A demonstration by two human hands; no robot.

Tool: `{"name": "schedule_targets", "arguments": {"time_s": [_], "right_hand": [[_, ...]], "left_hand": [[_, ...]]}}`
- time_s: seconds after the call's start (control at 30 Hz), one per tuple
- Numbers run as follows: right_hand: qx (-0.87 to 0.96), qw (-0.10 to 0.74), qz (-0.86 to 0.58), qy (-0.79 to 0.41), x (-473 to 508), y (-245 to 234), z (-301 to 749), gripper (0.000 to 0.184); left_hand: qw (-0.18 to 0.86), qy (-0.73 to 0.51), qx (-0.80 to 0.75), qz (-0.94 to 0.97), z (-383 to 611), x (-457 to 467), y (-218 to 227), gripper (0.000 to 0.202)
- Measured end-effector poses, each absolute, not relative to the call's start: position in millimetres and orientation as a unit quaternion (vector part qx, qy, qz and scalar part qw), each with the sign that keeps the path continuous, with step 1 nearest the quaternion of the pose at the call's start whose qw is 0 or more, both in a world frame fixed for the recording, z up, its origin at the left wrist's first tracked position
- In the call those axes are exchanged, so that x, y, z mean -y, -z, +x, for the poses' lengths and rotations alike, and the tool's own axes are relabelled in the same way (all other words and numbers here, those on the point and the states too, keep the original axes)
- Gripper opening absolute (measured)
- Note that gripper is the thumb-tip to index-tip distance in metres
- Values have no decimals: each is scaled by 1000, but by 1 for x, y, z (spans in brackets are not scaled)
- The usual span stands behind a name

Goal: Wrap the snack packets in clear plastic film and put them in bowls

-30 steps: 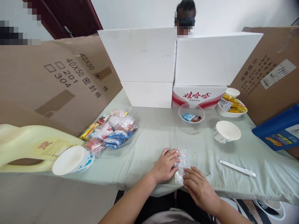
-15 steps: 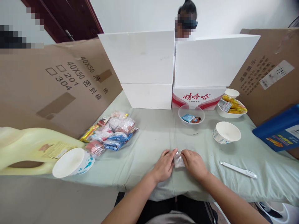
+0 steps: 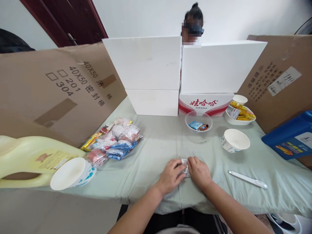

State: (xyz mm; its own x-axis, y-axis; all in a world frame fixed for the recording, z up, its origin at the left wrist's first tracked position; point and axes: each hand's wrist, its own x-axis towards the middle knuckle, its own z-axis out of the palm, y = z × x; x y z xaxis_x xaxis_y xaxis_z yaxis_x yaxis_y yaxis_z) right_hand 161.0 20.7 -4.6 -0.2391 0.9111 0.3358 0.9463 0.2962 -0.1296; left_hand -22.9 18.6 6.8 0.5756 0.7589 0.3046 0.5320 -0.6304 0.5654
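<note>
A small clear plastic packet with pale contents lies on the cloth near the front edge of the table. My left hand is closed at its left side, thumb and fingertips on the plastic. From the right, my right hand grips the opposite edge, its fingers curled over and partly hiding it. Beyond the hands stands a clear plastic bowl holding a blue-and-brown packet. To the right are a white paper bowl and a white plastic-handled tool, perhaps a peeler or knife.
Several wrapped packets are piled at left, near a tilted paper bowl and a yellow jug. White boxes wall off the back; cardboard flanks the sides. A blue container leans at right. Behind the boxes is another person.
My left fingers have curled in more over the packet, while my right hand keeps its hold on the other side. The whole view has shifted slightly.
</note>
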Motion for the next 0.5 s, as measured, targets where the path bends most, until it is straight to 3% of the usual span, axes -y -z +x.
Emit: {"name": "schedule_targets", "arguments": {"time_s": [0.1,0.33,0.43,0.5], "right_hand": [[779,183,-597,52,-23,5,165,17],[721,241,-643,90,-32,-11,198,20],[799,249,-543,72,-18,-14,188,31],[864,217,-452,50,-6,-7,175,50]], "left_hand": [[188,-241,-414,857,-19,-18,-7,16],[180,-230,-431,854,-16,-19,-6,27],[183,-220,-432,855,-17,-20,-4,36],[183,-218,-436,853,-16,-20,-2,47]]}}
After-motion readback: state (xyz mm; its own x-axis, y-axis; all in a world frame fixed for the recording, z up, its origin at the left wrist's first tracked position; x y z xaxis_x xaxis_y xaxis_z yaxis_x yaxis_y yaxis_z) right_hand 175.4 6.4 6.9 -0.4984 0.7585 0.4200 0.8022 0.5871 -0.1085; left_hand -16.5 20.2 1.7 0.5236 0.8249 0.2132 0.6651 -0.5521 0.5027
